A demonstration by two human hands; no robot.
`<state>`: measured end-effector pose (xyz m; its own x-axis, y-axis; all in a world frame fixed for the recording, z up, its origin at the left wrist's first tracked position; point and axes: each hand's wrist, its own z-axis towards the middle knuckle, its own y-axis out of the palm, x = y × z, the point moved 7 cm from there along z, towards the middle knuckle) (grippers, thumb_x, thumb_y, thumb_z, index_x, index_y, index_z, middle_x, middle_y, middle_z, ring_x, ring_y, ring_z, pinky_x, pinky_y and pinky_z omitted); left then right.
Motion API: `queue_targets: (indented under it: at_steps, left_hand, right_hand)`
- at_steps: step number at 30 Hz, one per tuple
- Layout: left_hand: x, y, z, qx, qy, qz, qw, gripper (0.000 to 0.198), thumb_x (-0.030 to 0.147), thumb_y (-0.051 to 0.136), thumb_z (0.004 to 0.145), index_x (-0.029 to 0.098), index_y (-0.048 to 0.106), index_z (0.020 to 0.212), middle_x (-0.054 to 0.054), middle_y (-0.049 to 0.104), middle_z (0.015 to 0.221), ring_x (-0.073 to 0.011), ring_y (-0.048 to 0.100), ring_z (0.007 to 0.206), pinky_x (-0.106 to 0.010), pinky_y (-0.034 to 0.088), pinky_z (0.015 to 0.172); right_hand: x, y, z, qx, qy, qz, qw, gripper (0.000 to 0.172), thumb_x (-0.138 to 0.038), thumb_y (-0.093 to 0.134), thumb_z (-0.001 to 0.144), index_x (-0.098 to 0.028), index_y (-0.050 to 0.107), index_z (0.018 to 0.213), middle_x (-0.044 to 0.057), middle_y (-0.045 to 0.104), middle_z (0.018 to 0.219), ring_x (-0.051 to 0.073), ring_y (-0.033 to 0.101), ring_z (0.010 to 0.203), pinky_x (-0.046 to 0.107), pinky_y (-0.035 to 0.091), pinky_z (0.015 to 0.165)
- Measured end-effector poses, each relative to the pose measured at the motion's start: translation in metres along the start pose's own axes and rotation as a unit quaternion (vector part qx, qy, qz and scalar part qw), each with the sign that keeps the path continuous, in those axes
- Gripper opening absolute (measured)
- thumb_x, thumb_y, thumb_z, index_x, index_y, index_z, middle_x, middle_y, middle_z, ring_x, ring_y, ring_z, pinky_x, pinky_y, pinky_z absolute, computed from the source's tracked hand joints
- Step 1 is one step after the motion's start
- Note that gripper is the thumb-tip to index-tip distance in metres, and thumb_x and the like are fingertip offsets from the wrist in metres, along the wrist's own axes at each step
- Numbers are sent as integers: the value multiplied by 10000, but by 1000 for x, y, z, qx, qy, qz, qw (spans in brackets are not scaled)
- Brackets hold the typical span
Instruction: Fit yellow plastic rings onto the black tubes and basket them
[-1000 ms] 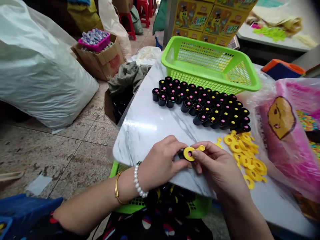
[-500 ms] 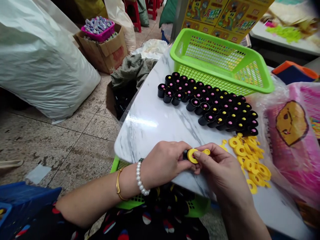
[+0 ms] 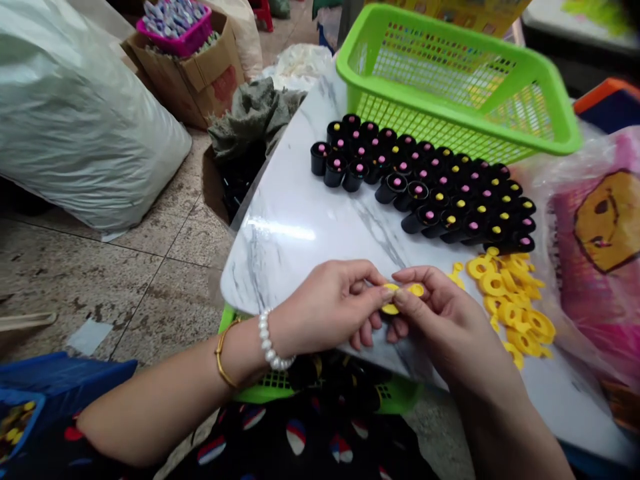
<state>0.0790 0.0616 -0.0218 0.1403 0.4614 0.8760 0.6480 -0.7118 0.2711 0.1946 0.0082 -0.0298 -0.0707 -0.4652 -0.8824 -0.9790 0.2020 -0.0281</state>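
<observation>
Over the table's near edge, my left hand (image 3: 333, 303) and my right hand (image 3: 447, 320) meet at a yellow plastic ring piece with a small round tab (image 3: 417, 290). Both thumbs press on its top, and the fingers curl beneath. Whether a black cup sits under the ring is hidden by the fingers. To the right of my right hand lies a loose pile of similar yellow ring pieces (image 3: 511, 313). Beyond the hands, black cups (image 3: 355, 176) with pink or yellow centres stand in close rows.
A green mesh basket (image 3: 455, 100) stands behind the cups on the marble-patterned table (image 3: 280, 267). Pink plastic packaging (image 3: 600, 267) lies at the right. Another green basket (image 3: 400, 400) with black parts is below the table edge. A white sack (image 3: 85, 120) and a cardboard box (image 3: 210, 83) occupy the left floor.
The view has shifted slightly. My left thumb has moved onto the yellow ring piece, which now looks more tilted. The black part beside it is no longer visible.
</observation>
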Motion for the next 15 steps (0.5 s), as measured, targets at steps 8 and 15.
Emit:
queue_targets:
  at_steps: [8, 15]
  left_hand:
    - [8, -3, -19, 96, 180, 206, 957, 403, 318, 567, 919, 181, 509, 1293, 5, 644, 741, -94, 580, 500, -206, 500, 478]
    - [17, 10, -29, 125, 294, 394, 862, 290, 233, 549, 939, 194, 600, 1222, -49, 707, 965, -166, 665, 870, -299, 539, 806]
  right_hand:
    - [3, -2, -7, 16, -65, 68, 995, 274, -414, 695, 847, -199, 578, 969, -40, 626, 641, 80, 580, 519, 187, 474, 525]
    - [7, -12, -7, -56, -28, 217, 974, 255, -392, 684, 843, -156, 725, 931, 6, 600, 655, 106, 575, 561, 201, 478, 466]
